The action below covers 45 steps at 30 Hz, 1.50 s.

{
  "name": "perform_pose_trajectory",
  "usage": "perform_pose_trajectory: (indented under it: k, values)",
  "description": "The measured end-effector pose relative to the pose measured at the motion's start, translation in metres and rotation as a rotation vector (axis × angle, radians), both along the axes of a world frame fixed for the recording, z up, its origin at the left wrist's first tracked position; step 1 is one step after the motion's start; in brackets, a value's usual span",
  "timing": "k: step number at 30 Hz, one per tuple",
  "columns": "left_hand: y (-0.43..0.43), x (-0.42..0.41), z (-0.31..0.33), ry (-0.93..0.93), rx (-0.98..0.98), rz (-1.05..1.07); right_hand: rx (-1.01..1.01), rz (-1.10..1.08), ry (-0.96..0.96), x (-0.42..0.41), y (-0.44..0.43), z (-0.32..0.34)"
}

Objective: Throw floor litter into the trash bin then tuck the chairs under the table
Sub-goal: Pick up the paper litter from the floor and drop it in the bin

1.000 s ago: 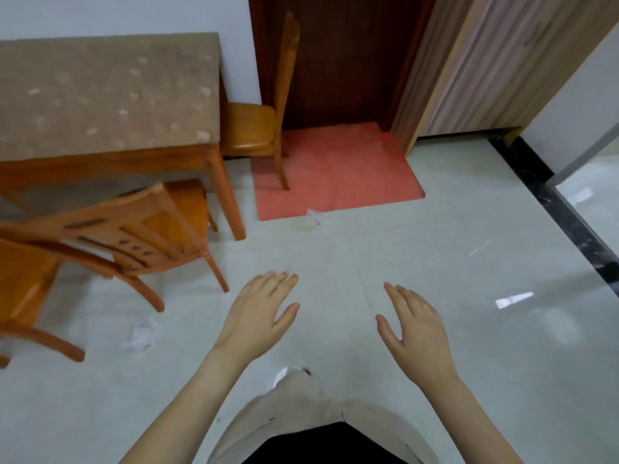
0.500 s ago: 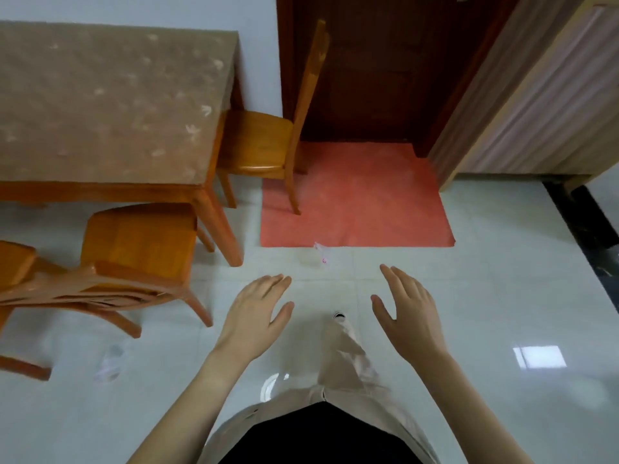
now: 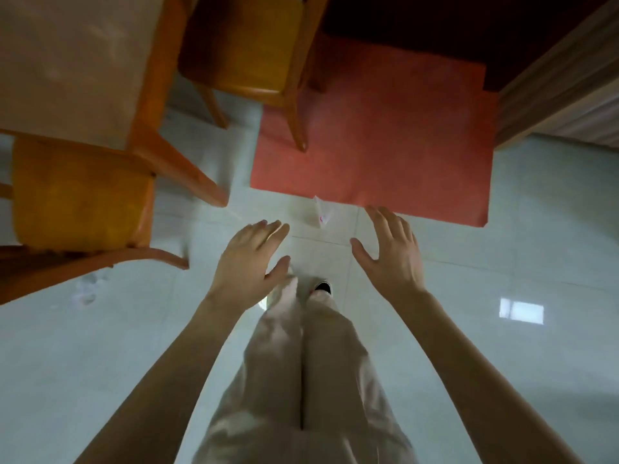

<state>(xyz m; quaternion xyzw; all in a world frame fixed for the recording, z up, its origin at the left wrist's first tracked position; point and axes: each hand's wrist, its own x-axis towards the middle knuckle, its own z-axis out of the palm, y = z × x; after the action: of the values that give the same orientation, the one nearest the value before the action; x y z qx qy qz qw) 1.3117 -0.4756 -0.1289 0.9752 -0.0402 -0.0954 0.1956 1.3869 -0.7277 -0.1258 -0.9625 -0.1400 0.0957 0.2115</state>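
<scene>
You're closing on the wrapper: half a second ago it was lying well ahead of your fingertips, now it's sitting just beyond them, between the two hands, right at the near edge of the red mat. Your view is tilting steeply down too, so your legs and one shoe are filling the lower middle.

Left hand and right hand are both hanging palm-down with fingers spread, holding nothing, not touching the floor.

Step in hand, as I'm reading it: litter pickup, first piece. Next move is calling for a reach down and a pinch on the wrapper; either hand is near enough.

Second scrap, crumpled and pale, is lying on the floor at left, just beside the curved leg of the near chair. That chair and the far chair are both standing out from the desk, so tucking is not yet done. No trash bin is showing in view.
</scene>
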Motion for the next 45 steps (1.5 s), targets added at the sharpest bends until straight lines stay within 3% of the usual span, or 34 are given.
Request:
perform_pose_trajectory:
  k: [5,13,19,25,36,45]
  values:
    - [0.002,0.074,-0.157,0.02,-0.052,0.016,-0.011,-0.013,0.109,0.062,0.022,-0.179]
    - [0.004,0.151,-0.472,0.033,-0.127,0.039,0.002,-0.102,0.283,0.109,0.041,-0.519]
    - [0.015,0.167,-0.62,0.05,-0.114,-0.005,0.005,-0.175,0.329,0.14,0.044,-0.673]
    - [0.022,0.172,-0.666,0.032,-0.082,-0.006,-0.056,-0.191,0.34,0.167,0.045,-0.717]
    - [0.019,0.164,-0.68,0.064,-0.129,0.008,0.091,-0.239,0.285,0.167,0.055,-0.732]
    - [0.023,0.159,-0.66,0.054,-0.12,-0.002,0.17,-0.244,0.218,0.154,0.054,-0.699]
